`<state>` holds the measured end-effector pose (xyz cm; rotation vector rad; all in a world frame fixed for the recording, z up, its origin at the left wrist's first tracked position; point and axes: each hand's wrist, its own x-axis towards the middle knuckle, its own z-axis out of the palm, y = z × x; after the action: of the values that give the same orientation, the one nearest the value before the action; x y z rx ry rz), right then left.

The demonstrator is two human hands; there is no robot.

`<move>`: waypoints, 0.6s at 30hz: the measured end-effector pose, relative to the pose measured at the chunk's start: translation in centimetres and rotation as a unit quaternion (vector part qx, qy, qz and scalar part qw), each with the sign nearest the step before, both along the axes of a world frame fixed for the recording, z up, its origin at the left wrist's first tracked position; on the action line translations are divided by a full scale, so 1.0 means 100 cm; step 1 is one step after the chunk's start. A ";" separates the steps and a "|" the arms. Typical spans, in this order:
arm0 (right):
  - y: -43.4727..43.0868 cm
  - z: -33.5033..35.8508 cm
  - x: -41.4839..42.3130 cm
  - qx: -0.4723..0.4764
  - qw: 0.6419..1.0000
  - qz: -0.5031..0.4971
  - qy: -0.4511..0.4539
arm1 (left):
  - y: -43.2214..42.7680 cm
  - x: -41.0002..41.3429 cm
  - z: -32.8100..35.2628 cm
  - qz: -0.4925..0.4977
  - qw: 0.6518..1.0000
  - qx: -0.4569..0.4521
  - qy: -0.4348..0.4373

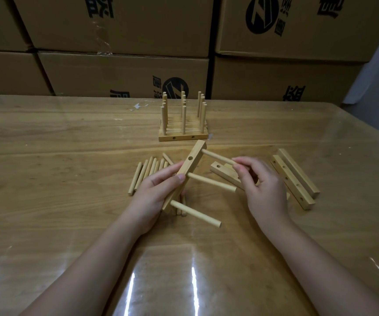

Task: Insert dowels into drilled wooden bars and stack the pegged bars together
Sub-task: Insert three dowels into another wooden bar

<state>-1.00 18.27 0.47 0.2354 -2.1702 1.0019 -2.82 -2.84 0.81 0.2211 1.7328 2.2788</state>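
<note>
left hand (pixel 154 190) round pegged bar (pixel 186 170), loose dowels (pixel 148 172) partly behind

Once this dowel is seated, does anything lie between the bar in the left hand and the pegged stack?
Nothing visible does. The held bar reaches close to the stack; loose dowels lie off to the left, spare bars to the right.

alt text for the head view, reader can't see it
A left hand holds a drilled wooden bar tilted over a table while the right hand pinches the farthest dowel of three set in it. Loose dowels lie beneath, spare bars at right, a stack of pegged bars behind.
</note>
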 end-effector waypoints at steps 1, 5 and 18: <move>0.000 0.000 0.001 0.002 1.000 -0.003 0.000 | 0.000 0.000 0.000 -0.001 1.000 -0.002 -0.001; 0.000 0.000 0.002 0.005 1.000 -0.012 -0.012 | -0.001 0.000 -0.001 -0.007 1.000 -0.013 -0.002; -0.001 0.011 0.007 0.090 0.995 -0.040 0.022 | -0.004 -0.001 -0.002 -0.029 0.999 -0.035 0.007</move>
<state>-0.32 18.20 1.56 0.2496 -2.2130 0.7516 -2.95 -3.26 0.56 0.2710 1.7869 2.1768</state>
